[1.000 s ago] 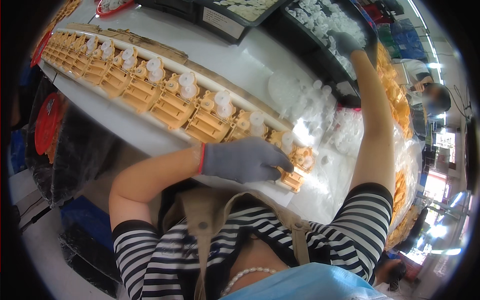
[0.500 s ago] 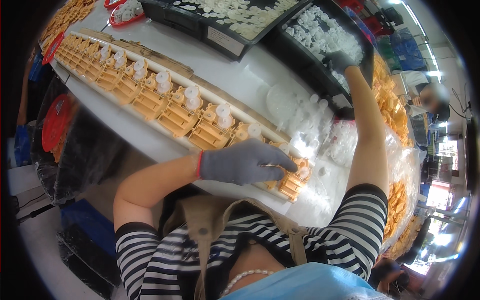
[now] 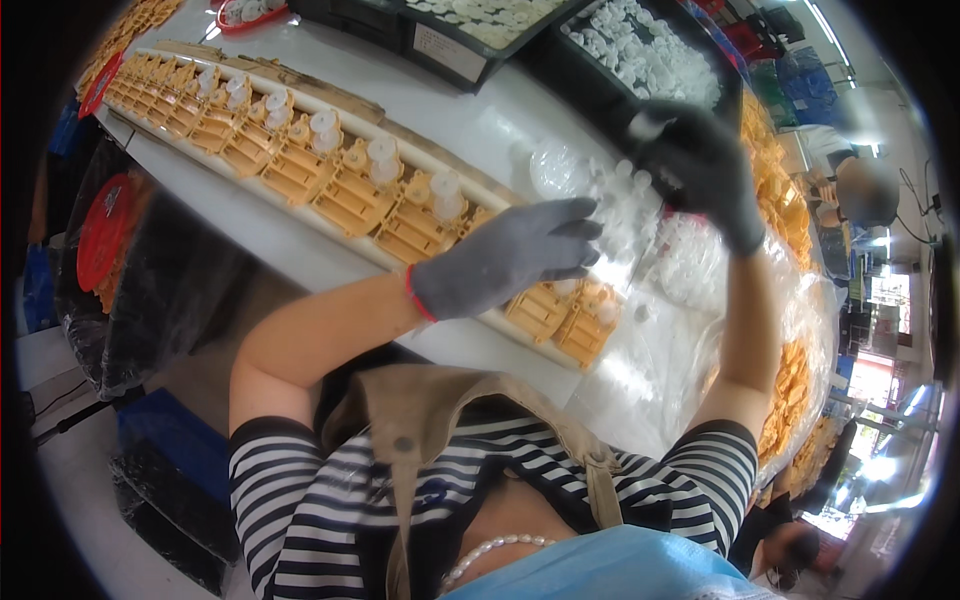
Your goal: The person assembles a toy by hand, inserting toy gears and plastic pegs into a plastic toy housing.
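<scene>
My left hand (image 3: pixel 505 258), in a grey glove, hovers over the near right part of a long row of yellow plastic housings (image 3: pixel 330 195). Its fingers are stretched and slightly apart, with nothing visible in them. Dark-gloved and a little blurred, my right hand (image 3: pixel 705 170) is raised beside the black tray of white plastic parts (image 3: pixel 650 55). A small white plastic part (image 3: pixel 648 126) sticks out between its fingertips. Translucent white gears (image 3: pixel 442 190) sit in pairs on several housings. Loose clear plastic gears (image 3: pixel 620 205) lie in a heap between my hands.
Another black tray (image 3: pixel 450 50) with flat whitish discs stands at the far side. A white rail (image 3: pixel 400 150) runs along the row. Yellow parts under clear plastic (image 3: pixel 785 400) are heaped at the right. Red baskets (image 3: pixel 105 230) stand at the left. People are in the background.
My right hand has come back from the tray toward me with a white part. My left hand has lifted off the end housings and moved slightly away from me.
</scene>
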The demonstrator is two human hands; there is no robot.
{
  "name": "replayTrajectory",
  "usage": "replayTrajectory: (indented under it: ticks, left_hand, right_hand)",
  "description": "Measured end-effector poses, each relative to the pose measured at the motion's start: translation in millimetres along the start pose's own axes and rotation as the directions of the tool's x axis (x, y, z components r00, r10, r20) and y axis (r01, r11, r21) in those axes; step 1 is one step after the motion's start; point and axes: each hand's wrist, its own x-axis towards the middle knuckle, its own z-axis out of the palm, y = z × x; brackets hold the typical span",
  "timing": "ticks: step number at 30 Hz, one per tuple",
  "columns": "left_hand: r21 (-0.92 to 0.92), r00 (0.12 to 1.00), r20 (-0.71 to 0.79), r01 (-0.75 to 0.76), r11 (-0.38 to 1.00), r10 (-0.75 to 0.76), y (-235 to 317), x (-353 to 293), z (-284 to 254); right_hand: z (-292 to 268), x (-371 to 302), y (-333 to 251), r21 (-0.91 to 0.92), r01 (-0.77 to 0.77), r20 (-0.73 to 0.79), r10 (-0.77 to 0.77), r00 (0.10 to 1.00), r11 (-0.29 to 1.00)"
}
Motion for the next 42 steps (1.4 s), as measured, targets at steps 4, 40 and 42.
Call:
replayTrajectory:
  ticks: [4,40,42]
  left_hand:
    - [-0.798,0.921,0.168,0.336,0.501,-0.351,29,11,3]
    - [0.287,0.939,0.338,-0.168,0.943,0.064,49,-8,81]
    - [0.338,0.916,0.398,-0.19,0.922,0.043,53,-3,76]
  right_hand:
    - [45,-66,-44,-0.33,0.226,0.07,-0.215,0.974,0.917]
    - [41,-140,11,-0.302,0.018,0.292,0.075,0.954,0.953]
    - [40,-138,13,-0.272,0.047,0.326,0.046,0.944,0.961]
